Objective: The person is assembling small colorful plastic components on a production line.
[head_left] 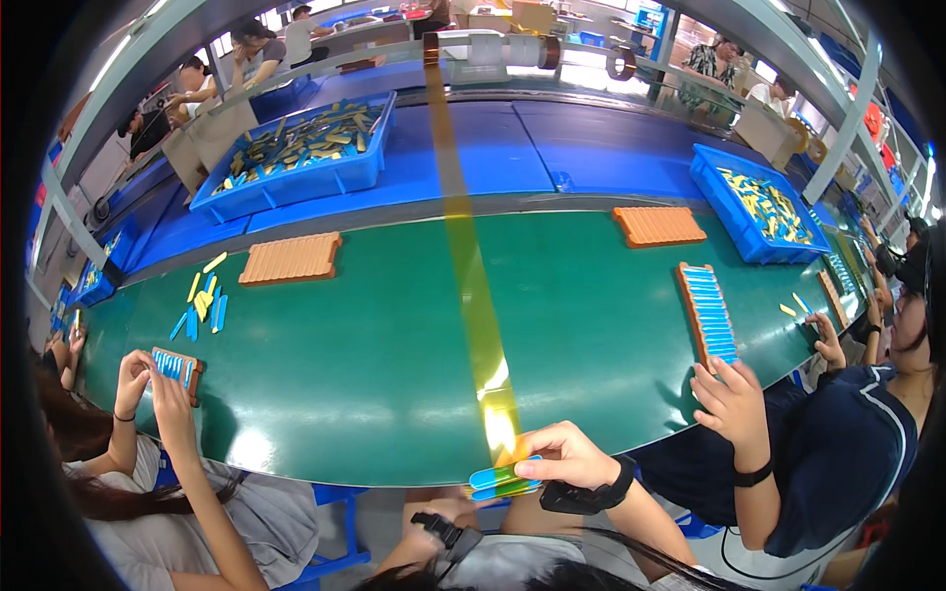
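A long band of translucent amber tape [473, 286] runs from the rail at the back down to me at the table's front edge. At its near end are several flat, round-ended blue strips [498, 479], side by side, with the tape across them. My right hand [572, 458], black strap on its wrist, pinches the right ends of these strips between thumb and fingers. Low on their left is my left hand [448, 514], also strapped at the wrist; it is blurred and its fingers are mostly hidden.
On the green table [345, 394] lie orange ridged trays [291, 258], [658, 227] and one tray filled with blue strips [708, 310]. Blue bins [286, 187], [759, 222] of strips stand behind. Co-workers' hands [158, 389], [731, 404] work at both sides. Tape rolls [488, 49] hang on the rail.
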Demonstrator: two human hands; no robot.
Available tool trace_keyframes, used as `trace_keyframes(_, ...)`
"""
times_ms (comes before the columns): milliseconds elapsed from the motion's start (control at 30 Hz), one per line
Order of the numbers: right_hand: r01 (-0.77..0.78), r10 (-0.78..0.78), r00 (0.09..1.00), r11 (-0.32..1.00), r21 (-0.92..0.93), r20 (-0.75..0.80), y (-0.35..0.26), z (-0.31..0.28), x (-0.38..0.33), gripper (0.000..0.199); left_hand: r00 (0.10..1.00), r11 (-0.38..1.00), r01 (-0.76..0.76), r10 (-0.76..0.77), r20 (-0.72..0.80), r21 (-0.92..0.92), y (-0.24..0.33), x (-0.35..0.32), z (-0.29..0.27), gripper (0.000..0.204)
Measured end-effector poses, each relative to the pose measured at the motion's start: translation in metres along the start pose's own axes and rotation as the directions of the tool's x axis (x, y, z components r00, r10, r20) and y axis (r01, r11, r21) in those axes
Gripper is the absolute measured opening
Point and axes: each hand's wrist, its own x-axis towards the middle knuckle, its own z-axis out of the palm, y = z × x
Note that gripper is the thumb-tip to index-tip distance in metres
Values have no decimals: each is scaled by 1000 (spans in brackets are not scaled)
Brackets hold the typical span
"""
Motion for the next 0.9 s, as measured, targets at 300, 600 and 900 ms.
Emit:
trace_keyframes(300, 74, -80, 996, 988, -138, -37, -24, -5, -9, 14, 943, 776, 331, -291, 162, -537, -5, 28, 13, 35)
trace_keyframes(600, 39, -56, 992, 989, -145, -116, -14, -7, -15, 16, 825, 220, 543, -319, 466, -810, -24, 8, 36, 31)
trace_keyframes(900, 50, -74, 968, 993, -104, -241, -17, 2, -25, 16, 679, -440, 599, -162, 716, -669, -57, -2, 50, 28)
